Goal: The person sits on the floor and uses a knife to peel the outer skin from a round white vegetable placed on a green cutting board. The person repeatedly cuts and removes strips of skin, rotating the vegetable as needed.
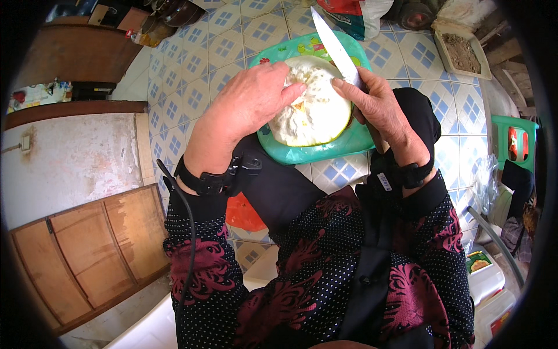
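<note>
A large pomelo (322, 118), with thick white pith facing up and a yellow-green rim of rind, rests on a green plastic stool (287, 153) printed with cartoon figures. My left hand (255, 96) grips the pomelo's left side, its thumb on the pith and its fingertips hidden. In my right hand (383, 100) is a kitchen knife (333, 46), its broad blade pointing up and away from me and its handle running below the palm. The right thumb touches the pomelo's right edge. Whether flesh remains under the pith cannot be seen.
Patterned tiles (340, 170) cover the floor around the stool. A plastic bag (366, 19) lies beyond it. At the far right are a tray of soil (462, 54) and a green plastic chair (501, 126). A wooden cabinet (96, 253) stands left. Something red (244, 213) shows beside my leg.
</note>
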`<state>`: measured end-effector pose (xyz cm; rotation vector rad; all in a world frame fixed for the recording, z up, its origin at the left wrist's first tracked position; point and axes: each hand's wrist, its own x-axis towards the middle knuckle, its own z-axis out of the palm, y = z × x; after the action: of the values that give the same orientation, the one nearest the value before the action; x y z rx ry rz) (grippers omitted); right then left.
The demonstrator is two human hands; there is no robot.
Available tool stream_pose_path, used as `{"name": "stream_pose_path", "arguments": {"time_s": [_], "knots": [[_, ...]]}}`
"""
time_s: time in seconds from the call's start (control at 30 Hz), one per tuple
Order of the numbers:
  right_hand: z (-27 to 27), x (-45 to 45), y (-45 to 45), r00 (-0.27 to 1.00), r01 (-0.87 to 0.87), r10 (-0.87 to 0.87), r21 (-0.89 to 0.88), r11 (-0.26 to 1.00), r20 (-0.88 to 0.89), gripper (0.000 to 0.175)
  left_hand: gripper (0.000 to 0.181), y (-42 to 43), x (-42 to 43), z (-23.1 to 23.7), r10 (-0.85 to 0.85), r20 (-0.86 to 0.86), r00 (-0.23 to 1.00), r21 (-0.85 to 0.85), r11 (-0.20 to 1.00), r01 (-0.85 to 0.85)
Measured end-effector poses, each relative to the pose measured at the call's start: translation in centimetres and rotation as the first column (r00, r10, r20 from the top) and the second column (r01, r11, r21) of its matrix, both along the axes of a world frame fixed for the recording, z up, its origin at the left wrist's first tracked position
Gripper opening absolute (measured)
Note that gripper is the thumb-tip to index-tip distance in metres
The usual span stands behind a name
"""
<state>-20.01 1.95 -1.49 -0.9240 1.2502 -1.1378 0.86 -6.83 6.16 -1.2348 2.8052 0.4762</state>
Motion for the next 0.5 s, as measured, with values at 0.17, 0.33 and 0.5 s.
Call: {"name": "stream_pose_path", "arguments": {"time_s": [0.17,0.33,0.5], "knots": [[-0.2,0.0,-0.1,0.997,-0.006,0.006,0.002,1.0,0.074,0.053,0.029,-0.8,1.4,-0.7,0.019,-0.204,0.979,0.111,0.994,0.004],[0.2,-0.2,0.0,0.998,-0.025,0.023,0.03,0.999,0.06,0.055,0.012,-1.1,1.9,-1.9,0.309,-0.379,0.872,0.323,0.927,-0.188],[0.5,-0.5,0.1,0.996,-0.065,0.062,0.055,0.996,0.065,0.057,0.019,-1.2,1.1,-2.0,-0.086,-0.507,0.858,-0.019,0.996,0.088]]}}
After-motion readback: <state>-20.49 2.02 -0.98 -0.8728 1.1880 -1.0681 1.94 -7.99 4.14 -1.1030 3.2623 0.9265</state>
